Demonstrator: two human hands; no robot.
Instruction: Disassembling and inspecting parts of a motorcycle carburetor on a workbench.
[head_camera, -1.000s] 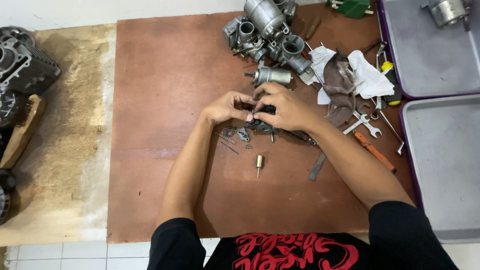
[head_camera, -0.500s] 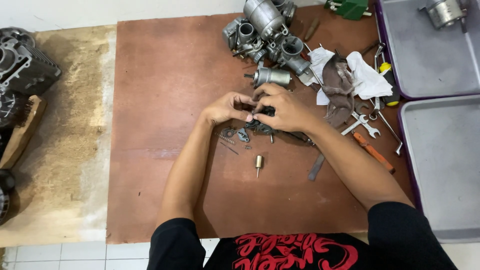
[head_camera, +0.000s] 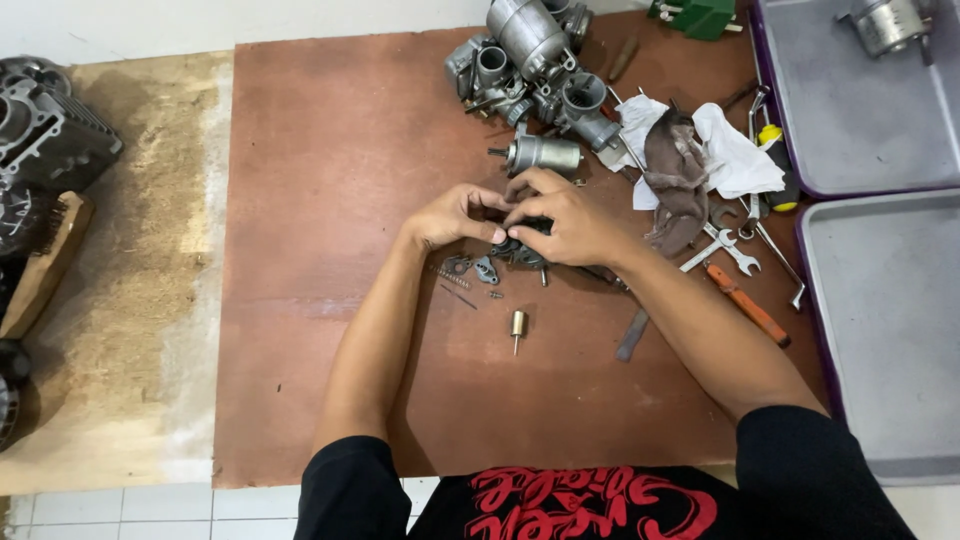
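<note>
Both hands meet over the middle of the brown board (head_camera: 330, 180). My left hand (head_camera: 452, 215) and my right hand (head_camera: 560, 222) together grip a small dark metal part (head_camera: 520, 245), mostly hidden under the fingers. Just below the hands lie tiny loose pieces: a small spring (head_camera: 450, 276), a thin needle (head_camera: 458, 296), small metal brackets (head_camera: 478, 267), and a brass jet (head_camera: 517, 325). A grey cylindrical part (head_camera: 540, 155) lies just beyond my hands.
Carburetor bodies (head_camera: 530, 65) cluster at the top of the board. A rag on white cloth (head_camera: 690, 160), wrenches (head_camera: 725, 250), an orange-handled screwdriver (head_camera: 750, 308) and a flat file (head_camera: 632, 335) lie to the right. Two grey trays (head_camera: 880, 330) stand at right. Engine parts (head_camera: 45, 140) sit at left.
</note>
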